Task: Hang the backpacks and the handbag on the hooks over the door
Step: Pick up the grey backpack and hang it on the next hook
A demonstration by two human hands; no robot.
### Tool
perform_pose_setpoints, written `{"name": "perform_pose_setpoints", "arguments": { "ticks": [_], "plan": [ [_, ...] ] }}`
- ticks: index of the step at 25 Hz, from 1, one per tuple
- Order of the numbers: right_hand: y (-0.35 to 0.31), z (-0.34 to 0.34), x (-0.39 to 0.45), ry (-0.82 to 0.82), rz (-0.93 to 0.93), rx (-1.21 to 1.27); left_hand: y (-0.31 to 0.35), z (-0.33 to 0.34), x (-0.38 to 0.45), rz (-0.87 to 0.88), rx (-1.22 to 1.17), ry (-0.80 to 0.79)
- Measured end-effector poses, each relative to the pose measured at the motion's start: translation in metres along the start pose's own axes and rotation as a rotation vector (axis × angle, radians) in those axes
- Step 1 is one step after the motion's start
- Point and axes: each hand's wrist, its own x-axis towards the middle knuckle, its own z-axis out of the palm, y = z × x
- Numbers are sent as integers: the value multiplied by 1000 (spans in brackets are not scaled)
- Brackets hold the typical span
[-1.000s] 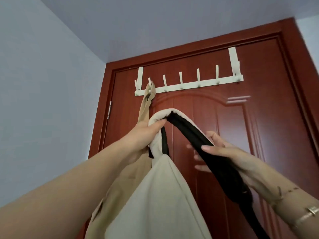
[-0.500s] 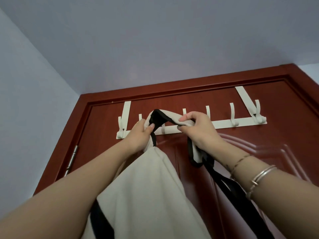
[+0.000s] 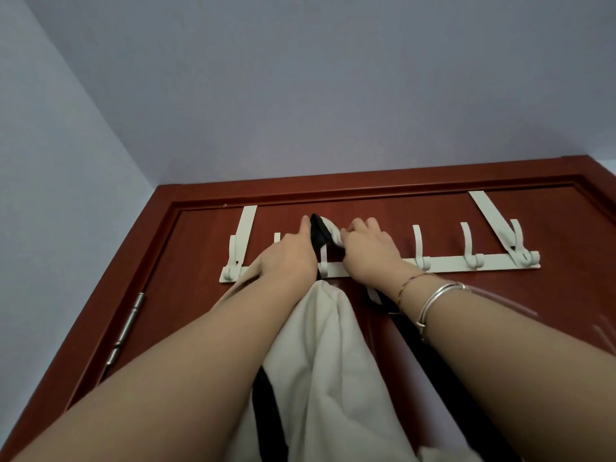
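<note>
Backpack (image 3: 320, 355): cream, hanging below the rack (image 3: 466, 262).
Loop (image 3: 321, 230): raised just above a middle hook (image 3: 323, 261), stretched left-right.
Left hand (image 3: 290, 258): pinching loop's left end.
Right hand (image 3: 370, 251): gripping its right end.
Nearer: neither, level.

Single view, head-worn, wide-angle. Camera is tilted steeply upward from below the door (image 3: 433, 328) top, so ceiling (image 3: 333, 78) fills the upper half of the frame and the door frame converges toward the top. It faces the door nearly square-on, slightly from the left; side wall (image 3: 50, 195) runs down the left edge. Close range: the rack (image 3: 466, 263) sits mid-frame, both forearms enter from the bottom corners and appear large, left hand (image 3: 290, 258) and right hand (image 3: 370, 251) meet at centre. Edges bow from lens distortion. No second view, so no overlap to record.
</note>
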Motion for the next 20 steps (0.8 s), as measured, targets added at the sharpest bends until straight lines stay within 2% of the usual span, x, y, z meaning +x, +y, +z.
{"name": "perform_pose_setpoints", "arguments": {
  "ticks": [2,5,8,11,15,20],
  "plan": [
    [-6,-5,-11,3,-1,127,-6,-6,-11,46,-145,102],
    [-6,-16,-29,113,7,429,-14,-8,-32,163,-273,208],
    [0,-15,-38,138,-4,380,-23,1,-34,217,-273,216],
    [-3,-18,-32,169,-72,402,-26,2,-22,139,-280,273],
    [-6,-18,-16,109,-157,380,-23,2,-2,70,-230,192],
    [-6,-6,12,124,-35,330,-12,-2,11,136,62,89]
  ]
}}
